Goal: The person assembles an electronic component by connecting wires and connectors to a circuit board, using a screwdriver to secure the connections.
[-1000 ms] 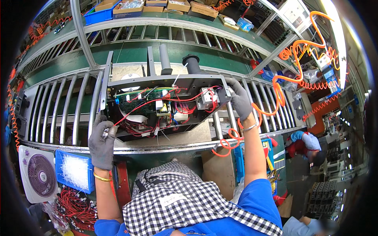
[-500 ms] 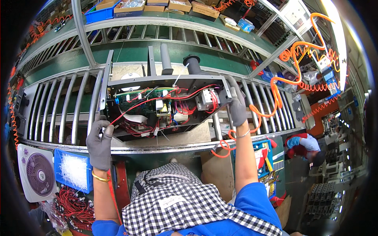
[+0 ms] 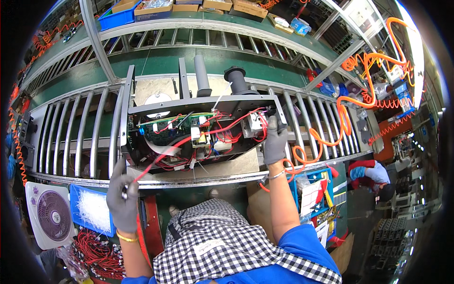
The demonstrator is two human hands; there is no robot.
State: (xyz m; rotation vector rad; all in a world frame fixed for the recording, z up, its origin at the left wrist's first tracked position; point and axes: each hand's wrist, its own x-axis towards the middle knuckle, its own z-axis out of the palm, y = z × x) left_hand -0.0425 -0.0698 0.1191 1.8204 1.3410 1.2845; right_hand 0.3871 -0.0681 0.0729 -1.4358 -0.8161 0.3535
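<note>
My left hand (image 3: 123,199), in a grey glove, is closed on a red wire (image 3: 156,162) at the front left of a dark metal housing (image 3: 198,102). The wire runs taut up to the right, across the inside of the housing. My right hand (image 3: 275,146), also gloved, is at the housing's right end, beside a white block-shaped component (image 3: 254,125). Its fingers are curled, and what they grip is hidden. Inside the open housing are a green circuit board (image 3: 163,126), a white flat cable (image 3: 161,148) and bundled red wires.
The housing rests on a roller conveyor (image 3: 78,132). Orange coiled air hoses (image 3: 344,123) hang at the right. A fan (image 3: 51,215), a blue bin of white ties (image 3: 92,208) and a heap of red wires (image 3: 97,253) lie at the left. A blue tray (image 3: 309,194) is at the right.
My left hand has drawn the red wire down toward me, away from the housing. The right hand has moved from the housing's outer right side to its front right corner.
</note>
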